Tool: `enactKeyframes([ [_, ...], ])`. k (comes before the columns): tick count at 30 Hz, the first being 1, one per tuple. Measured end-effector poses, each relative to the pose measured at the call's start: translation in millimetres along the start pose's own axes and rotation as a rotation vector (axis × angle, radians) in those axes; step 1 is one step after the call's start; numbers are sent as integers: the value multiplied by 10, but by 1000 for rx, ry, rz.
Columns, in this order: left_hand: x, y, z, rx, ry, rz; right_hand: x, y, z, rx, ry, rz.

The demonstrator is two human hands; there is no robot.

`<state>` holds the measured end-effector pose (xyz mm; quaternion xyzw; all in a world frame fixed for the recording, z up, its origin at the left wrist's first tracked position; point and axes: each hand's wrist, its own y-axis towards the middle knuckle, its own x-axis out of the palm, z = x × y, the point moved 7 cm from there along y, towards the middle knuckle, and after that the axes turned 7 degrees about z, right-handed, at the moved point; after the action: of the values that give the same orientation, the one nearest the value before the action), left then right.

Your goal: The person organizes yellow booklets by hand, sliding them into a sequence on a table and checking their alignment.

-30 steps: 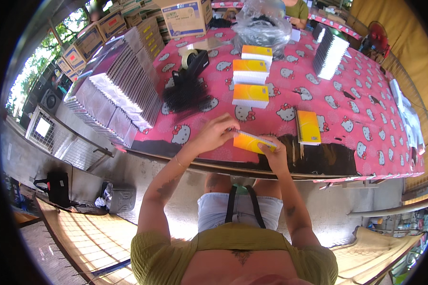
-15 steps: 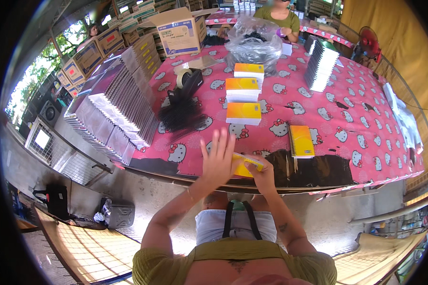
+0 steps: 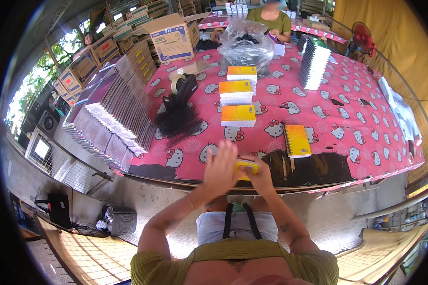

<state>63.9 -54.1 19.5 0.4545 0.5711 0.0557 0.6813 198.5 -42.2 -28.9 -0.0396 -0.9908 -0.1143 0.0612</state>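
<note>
Near the table's front edge, my right hand (image 3: 259,176) grips a small yellow notebook (image 3: 247,165), thumb on top. My left hand (image 3: 220,166) lies along the notebook's left edge, its fingers stretched out and a little blurred; they hide part of that edge. Ahead stand stacks of yellow-covered pads (image 3: 238,114) with white page edges. To the right lies a yellow notebook with a black spiral binding (image 3: 297,141). A pile of thin black binding coils (image 3: 178,123) sits left of the pads, beside a black tape dispenser (image 3: 181,90).
Tall stacks of spiral notebooks (image 3: 116,104) line the left side, with a cardboard box (image 3: 172,40) behind. A clear plastic bag (image 3: 246,50) of black coils is at the back, near a co-worker (image 3: 271,21). White-edged spiral notebooks (image 3: 315,64) stand back right on the pink tablecloth (image 3: 340,118).
My left hand's fingers have drawn closer together and moved in against the notebook. My right hand keeps its grip. The view has shifted slightly.
</note>
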Motion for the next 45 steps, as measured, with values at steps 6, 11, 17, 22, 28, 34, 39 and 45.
enactKeyframes([
  [6, 12, -280, 93, -24, -159, -40, 1, -17, 17, 45, -65, 3],
  [11, -48, 133, -197, 19, -379, -175, -43, -34, 46, -8, -135, -64],
  [17, -86, 71, -301, 21, -432, -47, 6, -33, 207, 109, -73, -117],
  [22, -130, 92, -280, -3, -448, 14, 19, -9, 179, 55, -60, -131],
  [28, -118, 24, -332, -18, -405, -100, -21, 7, 115, 60, -73, -199],
  [34, -232, 37, -291, 27, -430, -4, 96, 100, -466, -297, -374, -200],
  [39, -250, 42, -335, -84, -536, -2, 205, 114, -464, -359, -527, -217],
  [45, -307, 23, -347, 7, -475, 60, 225, 87, -540, -482, -529, -171],
])
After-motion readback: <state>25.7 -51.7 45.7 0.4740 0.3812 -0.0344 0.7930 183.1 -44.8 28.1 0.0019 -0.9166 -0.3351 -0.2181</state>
